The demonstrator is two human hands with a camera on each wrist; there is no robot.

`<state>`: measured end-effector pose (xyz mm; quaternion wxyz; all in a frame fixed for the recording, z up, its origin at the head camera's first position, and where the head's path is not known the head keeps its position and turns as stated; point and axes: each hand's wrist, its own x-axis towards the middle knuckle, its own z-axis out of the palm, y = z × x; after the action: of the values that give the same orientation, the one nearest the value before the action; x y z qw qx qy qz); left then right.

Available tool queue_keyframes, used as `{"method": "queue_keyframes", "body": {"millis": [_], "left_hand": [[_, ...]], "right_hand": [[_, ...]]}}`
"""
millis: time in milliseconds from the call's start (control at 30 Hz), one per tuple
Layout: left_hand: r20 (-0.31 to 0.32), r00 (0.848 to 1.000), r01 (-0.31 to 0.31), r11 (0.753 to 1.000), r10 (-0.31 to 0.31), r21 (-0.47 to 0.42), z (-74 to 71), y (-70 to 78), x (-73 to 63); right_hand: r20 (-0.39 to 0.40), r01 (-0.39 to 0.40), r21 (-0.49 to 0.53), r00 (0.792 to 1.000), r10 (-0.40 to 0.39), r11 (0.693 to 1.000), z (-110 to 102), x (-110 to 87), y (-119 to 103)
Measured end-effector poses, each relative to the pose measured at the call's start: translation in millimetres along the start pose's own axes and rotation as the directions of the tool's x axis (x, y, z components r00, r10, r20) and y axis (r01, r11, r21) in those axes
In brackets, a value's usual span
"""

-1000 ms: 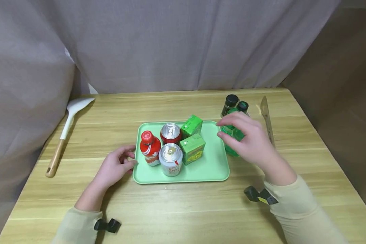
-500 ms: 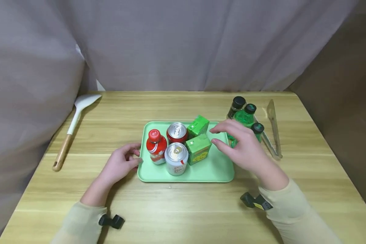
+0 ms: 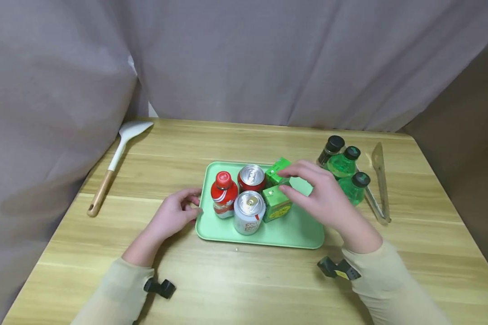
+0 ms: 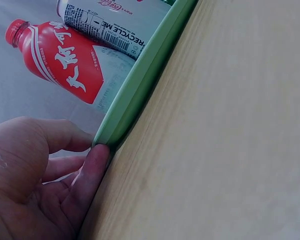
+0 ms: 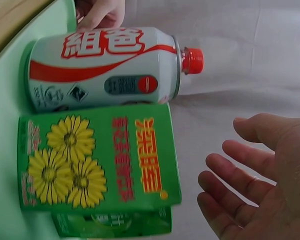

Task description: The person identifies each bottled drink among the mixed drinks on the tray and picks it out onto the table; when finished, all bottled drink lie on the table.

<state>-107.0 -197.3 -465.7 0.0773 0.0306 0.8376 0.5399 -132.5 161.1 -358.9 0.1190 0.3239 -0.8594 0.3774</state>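
On a pale green tray [image 3: 301, 234] stand a red-capped bottle [image 3: 223, 196], a white can [image 3: 249, 221], a dark red can [image 3: 251, 178] and two green drink cartons, the front carton [image 3: 277, 207] showing yellow flowers and the back carton [image 3: 274, 174] partly hidden. My left hand [image 3: 175, 214] holds the tray's left rim; in the left wrist view its thumb and finger [image 4: 65, 135] meet at the rim's edge. Above and right of the cartons hovers my right hand [image 3: 323, 194], fingers spread and thumb apart; the right wrist view shows a gap between its fingertips and the front carton.
Beyond the right hand stand two green bottles with black caps, the nearer bottle [image 3: 351, 192] partly hidden, and a black-capped jar [image 3: 329, 151]. Tongs [image 3: 381, 180] lie to their right. A white turner with a wooden handle [image 3: 101, 192] lies far left. Grey curtains hang behind the table.
My right hand has moved left, from beside the green bottles to over the cartons. The left hand stays at the tray's rim. The head view has shifted, so everything appears further right.
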Motion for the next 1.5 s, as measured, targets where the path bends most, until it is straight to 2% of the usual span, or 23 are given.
{"method": "queue_keyframes", "body": {"millis": [367,600,833,1033,1233,1500], "left_hand": [[-0.004,1.0,-0.006,1.0,0.006,0.023,0.7,1.9,0.9],[-0.006,1.0,-0.006,0.999,0.006,0.035,0.4,1.1,0.8],[-0.005,1.0,0.003,0.999,-0.002,0.037,1.0,3.0,0.2],[-0.007,1.0,0.002,0.999,-0.002,0.043,-0.7,5.4,0.0],[-0.012,1.0,0.003,0.999,-0.002,0.054,-1.5,5.4,-0.4],[-0.007,1.0,-0.009,0.998,0.009,0.057,-1.4,5.4,-0.7]], "right_hand": [[0.091,-0.011,0.033,0.996,0.008,0.999,17.0,17.1,-14.7],[0.121,0.027,0.015,0.992,-0.029,1.0,30.2,24.3,-22.7],[0.126,0.007,0.011,0.992,-0.008,1.0,34.7,26.8,-24.6],[0.159,0.03,0.017,0.987,-0.032,0.999,39.6,30.9,-28.7],[0.207,0.009,-0.002,0.978,-0.008,1.0,50.2,35.5,-37.0],[0.208,0.022,-0.092,0.978,-0.002,0.995,62.3,40.6,-46.0]]}}
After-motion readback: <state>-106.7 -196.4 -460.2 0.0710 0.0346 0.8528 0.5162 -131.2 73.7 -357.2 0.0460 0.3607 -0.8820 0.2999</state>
